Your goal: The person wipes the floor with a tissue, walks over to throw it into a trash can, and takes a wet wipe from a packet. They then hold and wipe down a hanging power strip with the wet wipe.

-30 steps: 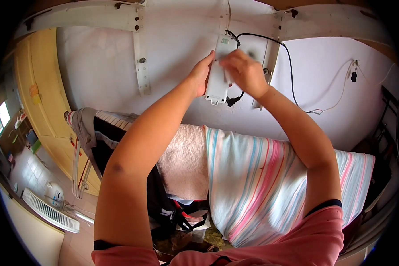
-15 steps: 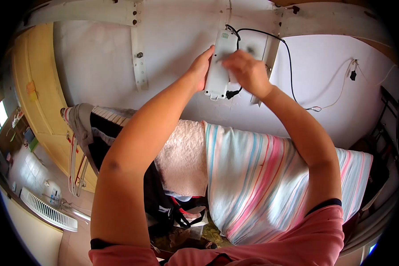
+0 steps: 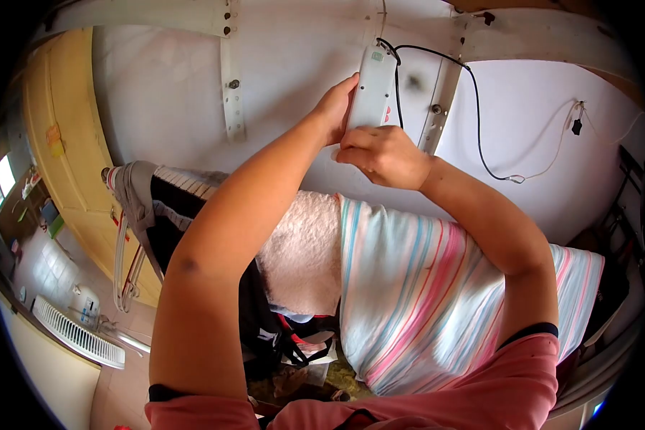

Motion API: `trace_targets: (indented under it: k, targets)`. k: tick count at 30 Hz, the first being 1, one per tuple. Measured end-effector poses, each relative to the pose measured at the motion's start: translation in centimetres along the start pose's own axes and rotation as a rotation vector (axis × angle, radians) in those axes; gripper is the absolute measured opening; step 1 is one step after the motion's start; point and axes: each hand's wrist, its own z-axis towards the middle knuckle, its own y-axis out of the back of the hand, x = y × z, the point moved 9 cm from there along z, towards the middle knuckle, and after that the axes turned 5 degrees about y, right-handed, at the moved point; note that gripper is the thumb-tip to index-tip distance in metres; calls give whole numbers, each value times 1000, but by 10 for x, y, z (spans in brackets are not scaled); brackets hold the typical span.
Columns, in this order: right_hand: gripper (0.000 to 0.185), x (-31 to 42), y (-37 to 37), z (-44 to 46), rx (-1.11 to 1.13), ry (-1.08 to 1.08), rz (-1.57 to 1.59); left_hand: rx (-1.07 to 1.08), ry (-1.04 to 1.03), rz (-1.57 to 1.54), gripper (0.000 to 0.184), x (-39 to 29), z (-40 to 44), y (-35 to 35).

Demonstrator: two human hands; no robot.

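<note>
A long white plastic electrical box (image 3: 371,87) with screws in its face is held upright against the wall. My left hand (image 3: 337,107) grips its left side, the fingers hidden behind it. My right hand (image 3: 385,156) is closed at the box's lower end, its fingers curled and covering that end. I cannot make out what they pinch. A black cord (image 3: 398,89) is looped at the top of the box; one length drops along its right side to behind my right hand. Another length runs right across the wall to a pale wire.
A striped cloth (image 3: 408,279) and a pinkish fluffy towel (image 3: 301,251) hang on a rack below my arms. Perforated metal uprights (image 3: 233,86) stand along the wall. A yellow door (image 3: 72,129) and a white fan (image 3: 79,333) are at the left.
My right hand has moved down from the box's middle right side to its lower end. The black plug and hanging loop seen there earlier are now covered.
</note>
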Motion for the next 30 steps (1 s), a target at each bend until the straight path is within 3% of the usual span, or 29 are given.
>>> trace_targets:
  k: [4, 5, 10, 15, 17, 20, 24, 27, 29, 30]
  targets:
    - [17, -51, 26, -6, -143, -295, -215, -125, 6, -12, 44, -2, -12, 0]
    - [16, -64, 33, -12, -185, -373, -227, -62, 2, -18, 44, -1, -6, 1]
    - [19, -10, 2, 1, 37, -85, -51, -35, 28, 18, 44, -3, -8, -3]
    - [17, -58, 27, -3, -183, -283, -257, -82, 21, -37, 44, -2, -16, -8]
    - [14, -44, 22, -1, -172, -139, -247, -119, 52, -30, 42, 0, -14, -2]
    - [15, -14, -2, 7, 97, -134, -22, -82, 35, 31, 44, 1, -3, 4]
    - [16, -42, 21, 5, -56, -183, -219, -116, 64, -39, 47, 3, -14, -3]
    - [18, -33, 14, 4, -29, -126, -114, -92, 76, -5, 47, 4, -10, 0]
    - [22, -15, -3, 2, 130, -120, 26, -57, 28, 40, 46, 0, -6, 2]
    - [22, -17, 1, 3, 83, -84, -44, -49, 34, 45, 45, 0, -7, 1]
